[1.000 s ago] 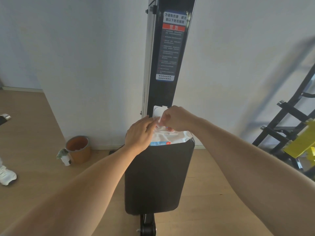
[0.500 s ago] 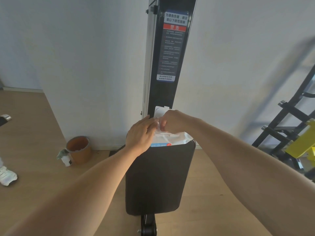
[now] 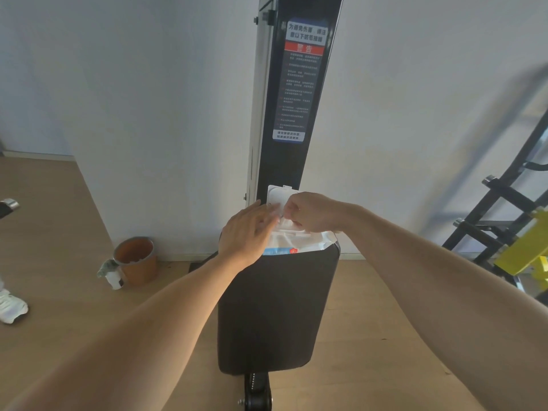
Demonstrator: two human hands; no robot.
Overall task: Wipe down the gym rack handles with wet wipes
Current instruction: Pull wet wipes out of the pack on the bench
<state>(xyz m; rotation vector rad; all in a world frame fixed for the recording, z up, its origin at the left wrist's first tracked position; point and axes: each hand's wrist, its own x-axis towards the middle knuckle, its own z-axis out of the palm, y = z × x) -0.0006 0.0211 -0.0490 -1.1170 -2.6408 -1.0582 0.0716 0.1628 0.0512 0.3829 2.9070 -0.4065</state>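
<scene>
A white pack of wet wipes (image 3: 299, 243) with a blue strip lies at the far end of a black padded seat (image 3: 275, 315). Its white flip lid (image 3: 277, 195) stands open against the black upright post (image 3: 296, 93). My left hand (image 3: 247, 234) rests flat on the pack's left side and holds it down. My right hand (image 3: 311, 213) has its fingertips pinched together at the pack's opening; whether a wipe is between them is hidden by the fingers. No rack handle is visible.
An orange bucket (image 3: 136, 259) with a small white bottle (image 3: 114, 277) stands on the wooden floor by the wall at left. A white shoe (image 3: 12, 305) shows at the left edge. A black rack (image 3: 501, 209) with a yellow part (image 3: 526, 247) stands at right.
My right hand has shifted slightly at the pack's opening, and my left hand's fingers have spread flatter over the pack. The pack has not moved.
</scene>
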